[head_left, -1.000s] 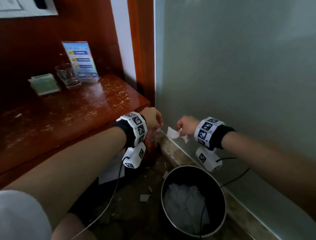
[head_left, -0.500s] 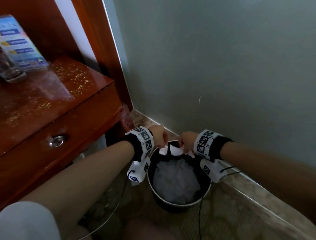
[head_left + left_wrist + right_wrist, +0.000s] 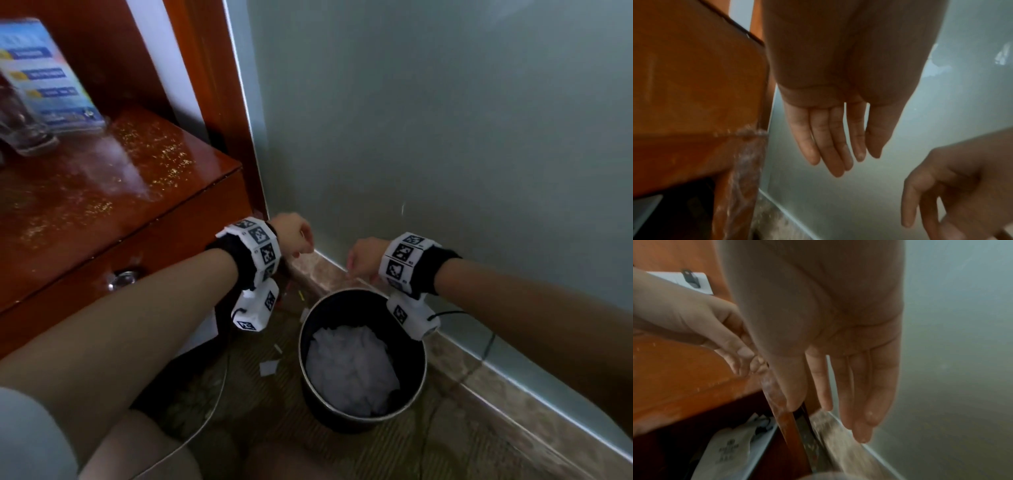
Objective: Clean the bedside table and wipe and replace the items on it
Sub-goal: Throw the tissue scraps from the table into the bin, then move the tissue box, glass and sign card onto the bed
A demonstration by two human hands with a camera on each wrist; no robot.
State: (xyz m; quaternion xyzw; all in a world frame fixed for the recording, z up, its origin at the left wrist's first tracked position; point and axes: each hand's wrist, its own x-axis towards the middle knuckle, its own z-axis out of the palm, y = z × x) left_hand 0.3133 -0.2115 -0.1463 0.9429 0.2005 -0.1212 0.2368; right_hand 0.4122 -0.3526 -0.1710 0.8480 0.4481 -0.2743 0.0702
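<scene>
The reddish wooden bedside table (image 3: 102,212) fills the upper left, its glossy top sprinkled with pale crumbs. A drinking glass (image 3: 24,130) and a blue printed card stand (image 3: 44,78) sit at its back left. Below my hands a black waste bin (image 3: 363,356) holds crumpled white tissue (image 3: 352,370). My left hand (image 3: 294,236) hovers by the table's right corner, above the bin's far rim; its fingers (image 3: 830,146) are straight and empty. My right hand (image 3: 363,257) hangs over the bin's far rim, fingers (image 3: 859,402) straight and empty.
A grey-green wall (image 3: 445,137) and stone skirting (image 3: 479,377) run close on the right. Paper scraps (image 3: 269,366) lie on the patterned floor left of the bin. The drawer front has a metal ring pull (image 3: 123,277). A white printed bag (image 3: 729,451) lies under the table.
A second ago both hands pinched white paper scraps and carried them down over the bin. Now the scraps have left my fingers, and both hands have lifted and spread apart above the rim.
</scene>
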